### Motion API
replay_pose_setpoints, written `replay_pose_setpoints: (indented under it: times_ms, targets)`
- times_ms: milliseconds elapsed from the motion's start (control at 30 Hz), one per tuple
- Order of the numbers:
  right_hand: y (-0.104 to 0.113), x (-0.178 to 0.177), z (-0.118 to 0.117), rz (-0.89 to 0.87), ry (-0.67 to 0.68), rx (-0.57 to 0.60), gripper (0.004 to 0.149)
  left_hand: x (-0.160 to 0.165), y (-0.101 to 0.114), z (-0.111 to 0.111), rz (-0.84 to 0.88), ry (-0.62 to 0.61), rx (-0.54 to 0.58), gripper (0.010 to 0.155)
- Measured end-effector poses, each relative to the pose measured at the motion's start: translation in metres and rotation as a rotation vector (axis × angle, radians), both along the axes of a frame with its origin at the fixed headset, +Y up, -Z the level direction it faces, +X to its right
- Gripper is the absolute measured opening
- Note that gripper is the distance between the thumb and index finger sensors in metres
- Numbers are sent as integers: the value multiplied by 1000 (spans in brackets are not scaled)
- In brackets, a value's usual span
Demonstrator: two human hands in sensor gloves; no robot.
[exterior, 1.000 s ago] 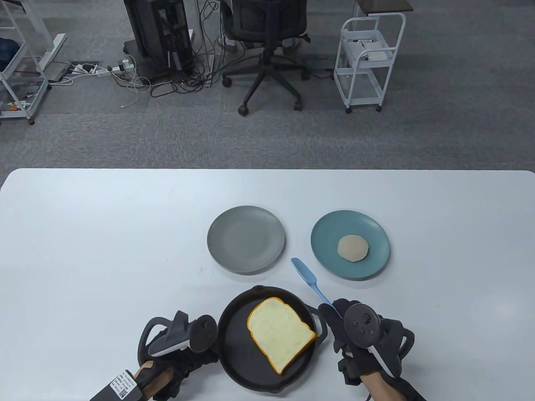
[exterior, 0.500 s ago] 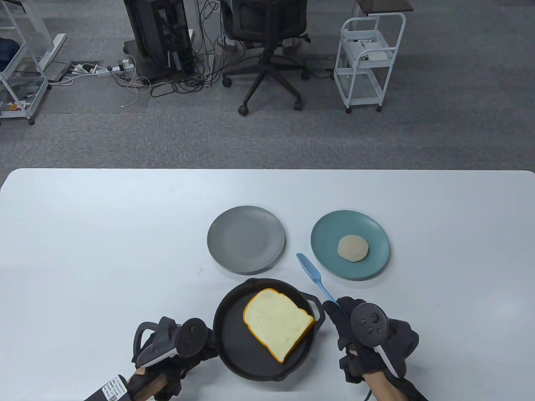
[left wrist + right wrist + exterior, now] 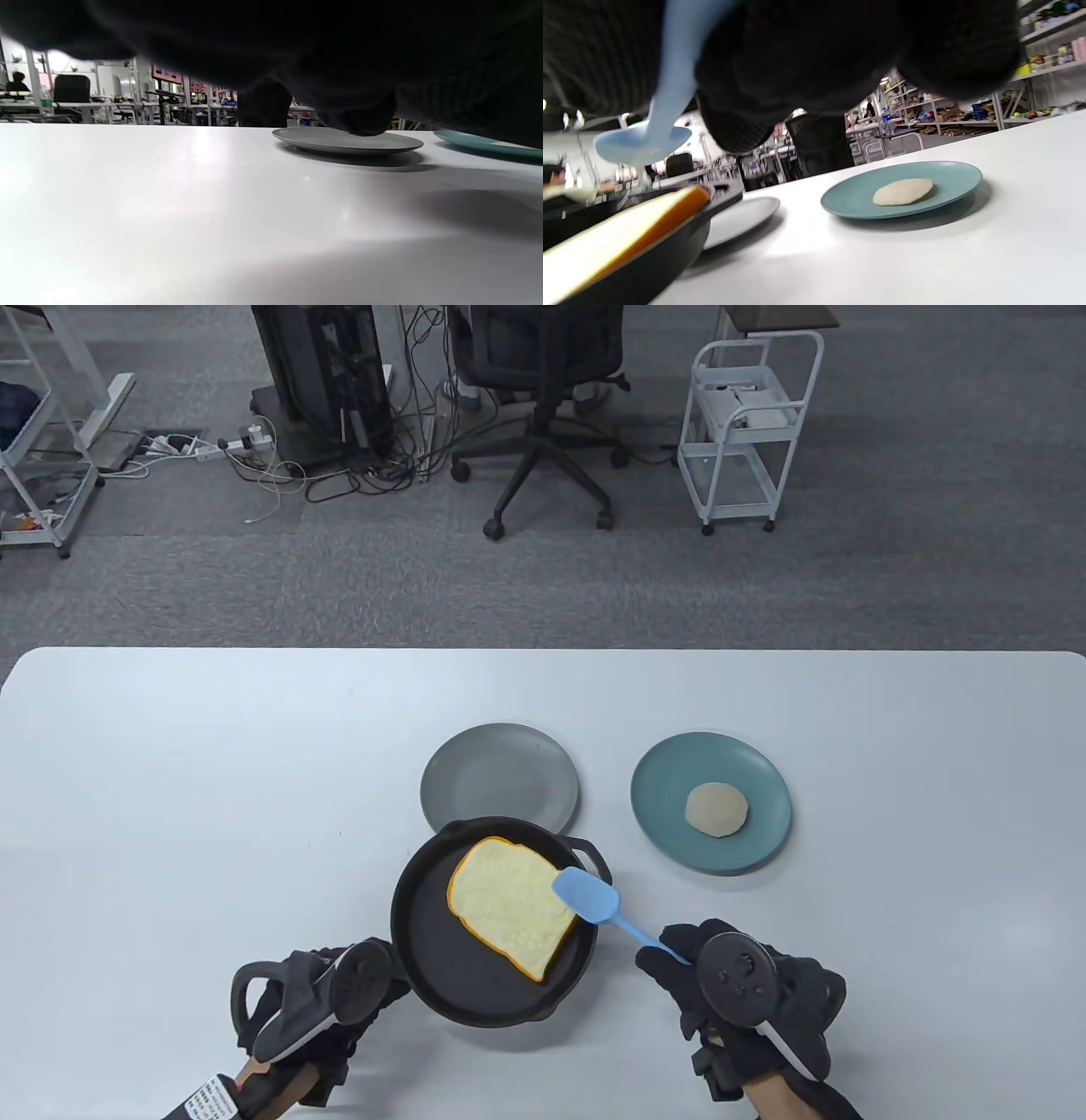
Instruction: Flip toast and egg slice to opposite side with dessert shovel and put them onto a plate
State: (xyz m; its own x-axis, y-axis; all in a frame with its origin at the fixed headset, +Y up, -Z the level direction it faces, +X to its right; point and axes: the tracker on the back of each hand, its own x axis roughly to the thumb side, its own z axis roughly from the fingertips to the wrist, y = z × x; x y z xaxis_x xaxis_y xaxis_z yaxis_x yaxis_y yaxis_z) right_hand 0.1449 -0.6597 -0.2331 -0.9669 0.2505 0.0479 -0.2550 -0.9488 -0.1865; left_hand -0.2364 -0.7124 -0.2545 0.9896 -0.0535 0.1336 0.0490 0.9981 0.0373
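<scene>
A black pan (image 3: pixel 424 950) holds the toast (image 3: pixel 509 903), pale side up with an orange crust. My left hand (image 3: pixel 373 984) grips the pan's handle, which is hidden under the hand. The pan's far rim overlaps the near edge of the empty grey plate (image 3: pixel 501 776). My right hand (image 3: pixel 674 963) grips the handle of the blue dessert shovel (image 3: pixel 585 895), whose blade lies over the toast's right edge. The round pale egg slice (image 3: pixel 717 810) rests on the teal plate (image 3: pixel 662 780). The right wrist view shows the shovel (image 3: pixel 642 144) above the toast (image 3: pixel 619 237), and the egg slice (image 3: pixel 902 191) beyond.
The white table (image 3: pixel 212 780) stretches wide to the left and behind the plates. Past its far edge stand an office chair (image 3: pixel 543 415) and a white cart (image 3: pixel 747 432) on the carpet. In the left wrist view the grey plate (image 3: pixel 348 142) lies low ahead.
The pan with the toast has moved away from me and to the left, up to the grey plate. The shovel swung left, so its blade now sits over the toast.
</scene>
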Motion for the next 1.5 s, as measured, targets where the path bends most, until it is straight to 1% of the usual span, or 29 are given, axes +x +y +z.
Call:
replay_pose_setpoints:
  times_ms: [100,367,467,567,700,800,967,1000,1033,1100,1167,1200,1267,1400,1500]
  targets:
    - [0,-7,2,100,5,-42,51,0,1,1,-14,14,6,47]
    - [9,-32,16,307,3,-24,49,5,1,4,-55,24,10,48]
    - [9,-36,19,354,-10,-50,49,5,1,5,-55,26,12,48]
    - [5,-42,20,382,-5,-56,49,7,1,6,-57,18,19,47]
    - [-1,-50,19,415,0,-57,49,9,1,7,4,5,-30,46]
    - [-5,-50,18,410,3,-54,49,11,1,10,42,-13,-42,45]
    - [-5,-48,17,396,-9,-68,49,14,2,12,37,-17,-39,45]
    - [-1,-49,20,398,-22,-88,49,15,2,13,27,-19,-26,45]
    - [2,-50,22,407,-32,-80,49,16,3,14,15,-18,-24,45]
    - [8,-58,29,480,-62,-49,49,21,5,19,11,-23,0,45]
    - [7,-62,30,501,-83,-76,48,24,8,22,-16,-29,29,45]
    - [4,-62,29,506,-73,-95,48,25,9,24,-25,-40,41,45]
    - [-1,-57,24,478,-39,-88,48,23,9,25,-1,-39,21,45]
    - [-12,-37,10,297,19,-51,48,14,8,18,86,-26,-49,45]
    - [-20,-30,3,212,46,-25,48,13,5,16,109,-18,-87,45]
